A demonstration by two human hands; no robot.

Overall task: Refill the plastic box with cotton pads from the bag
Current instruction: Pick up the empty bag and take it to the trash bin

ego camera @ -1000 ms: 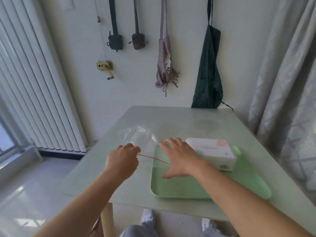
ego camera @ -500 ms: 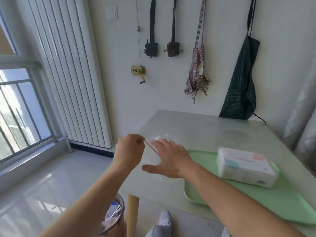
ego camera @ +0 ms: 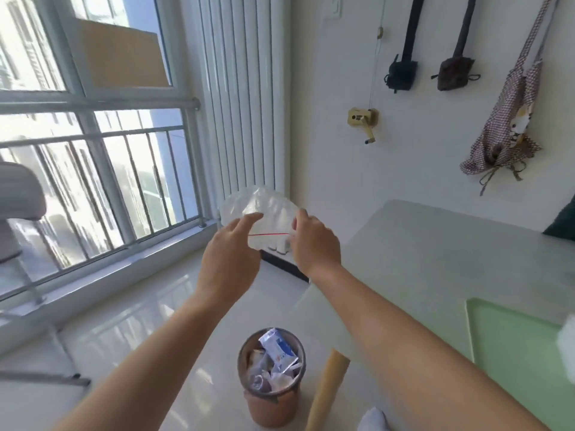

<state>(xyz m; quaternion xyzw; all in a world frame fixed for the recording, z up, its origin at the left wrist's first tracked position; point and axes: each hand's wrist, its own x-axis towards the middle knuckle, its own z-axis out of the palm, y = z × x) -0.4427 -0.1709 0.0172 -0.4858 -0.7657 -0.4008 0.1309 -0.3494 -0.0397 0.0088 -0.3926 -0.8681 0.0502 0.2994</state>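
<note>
A clear plastic bag [ego camera: 264, 209] with a red zip line hangs in the air to the left of the table, above the floor. It looks empty and crumpled. My left hand [ego camera: 231, 253] holds its left side, with one finger stretched across the front. My right hand [ego camera: 314, 241] pinches its right edge at the red line. Only a white corner of the plastic box [ego camera: 567, 343] shows at the far right edge, on the green tray [ego camera: 513, 353].
A brown waste bin [ego camera: 270, 381] full of wrappers stands on the floor below my hands, beside the table's wooden leg [ego camera: 326, 390]. The pale table [ego camera: 435, 250] fills the right. A white radiator and a barred window are on the left. Bags hang on the wall.
Both hands have lifted the bag off the table and carried it left over the floor. My view has swung left, so the bin is in sight and the box has slid to the right edge.
</note>
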